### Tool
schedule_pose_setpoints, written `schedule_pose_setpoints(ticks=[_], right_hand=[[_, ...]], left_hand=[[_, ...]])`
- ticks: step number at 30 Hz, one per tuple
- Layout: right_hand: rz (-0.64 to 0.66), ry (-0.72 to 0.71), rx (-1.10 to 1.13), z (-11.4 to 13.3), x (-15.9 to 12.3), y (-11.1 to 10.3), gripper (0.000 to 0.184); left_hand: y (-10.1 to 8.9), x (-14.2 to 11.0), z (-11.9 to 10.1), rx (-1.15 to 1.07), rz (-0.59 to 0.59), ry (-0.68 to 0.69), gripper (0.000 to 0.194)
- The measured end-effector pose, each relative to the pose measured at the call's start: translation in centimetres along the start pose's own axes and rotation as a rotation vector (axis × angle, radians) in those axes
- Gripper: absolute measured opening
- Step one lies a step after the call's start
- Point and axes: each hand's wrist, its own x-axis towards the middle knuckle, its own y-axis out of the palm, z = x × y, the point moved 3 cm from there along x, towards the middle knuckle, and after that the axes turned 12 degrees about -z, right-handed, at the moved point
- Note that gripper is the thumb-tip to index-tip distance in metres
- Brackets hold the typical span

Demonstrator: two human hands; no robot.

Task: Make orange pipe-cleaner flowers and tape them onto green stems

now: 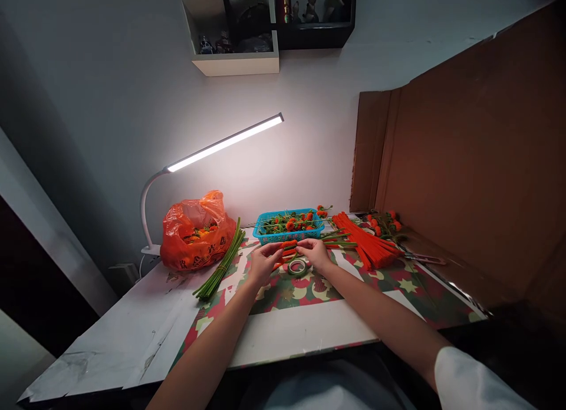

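Between my two hands is a short orange-red fuzzy piece [289,244], which looks like coiled or bunched chenille stem. My left hand [264,261] pinches its left end with thumb and fingertips. At the other end, the fingertips of my right hand [315,255] are closed on it. Just below lies a roll of green tape [298,268] on the patterned sheet. A fan of orange-red chenille stems [366,243] spreads to the right of my right hand. Behind my hands stands a blue basket [268,239] of orange flowers with green stems.
A tied bundle of green stems [223,262] lies left of my hands, beside an orange plastic bag [194,253] holding flowers. A lit desk lamp [225,143] arches above. More orange flowers [384,222] and scissors [427,259] are at right, near a cardboard panel [469,144].
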Motion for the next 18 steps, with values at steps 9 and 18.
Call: schedule_pose_setpoints(ticks=[9,18], right_hand=[[0.091,0.086,0.036,0.23,-0.34,0.02,0.032],[0.092,0.088,0.053,0.42,-0.77,0.33,0.027]], left_hand=[[0.21,-0.37,-0.49,0.005,0.021,-0.048,0.036],[-0.45,-0.07,-0.46,-0.091,-0.146,-0.198,0.043]])
